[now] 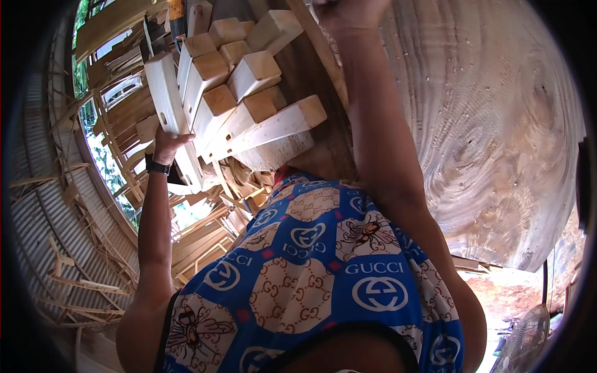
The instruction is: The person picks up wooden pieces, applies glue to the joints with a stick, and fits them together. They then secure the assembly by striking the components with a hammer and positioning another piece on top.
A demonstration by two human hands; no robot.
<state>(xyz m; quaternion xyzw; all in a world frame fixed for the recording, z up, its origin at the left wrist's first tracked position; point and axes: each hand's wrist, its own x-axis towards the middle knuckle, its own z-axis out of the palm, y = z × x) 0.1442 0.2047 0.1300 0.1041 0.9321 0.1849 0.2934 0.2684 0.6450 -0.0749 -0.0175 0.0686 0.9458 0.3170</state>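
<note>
My left hand point(169, 144), with a dark watch on the wrist, is closed around the edge of a pale squared wooden post point(166, 93). The thumb lies across its face, and a slot is cut in the wood near the hand. Beside it lies a stack of similar wooden posts point(214, 102), several with square cut ends and some with small mortise holes. My right arm stretches up past the stack to the top edge of the view. There my right hand point(353, 13) is partly cut off, and its fingers are hidden.
A large wooden slab point(479, 112) with swirling grain fills the right side. An orange-and-black tool handle point(178, 18) is at the top left. Loose offcuts and sticks point(205, 239) lie below the posts. A corrugated metal wall point(37, 217) stands at far left, a fan point(525, 336) at lower right.
</note>
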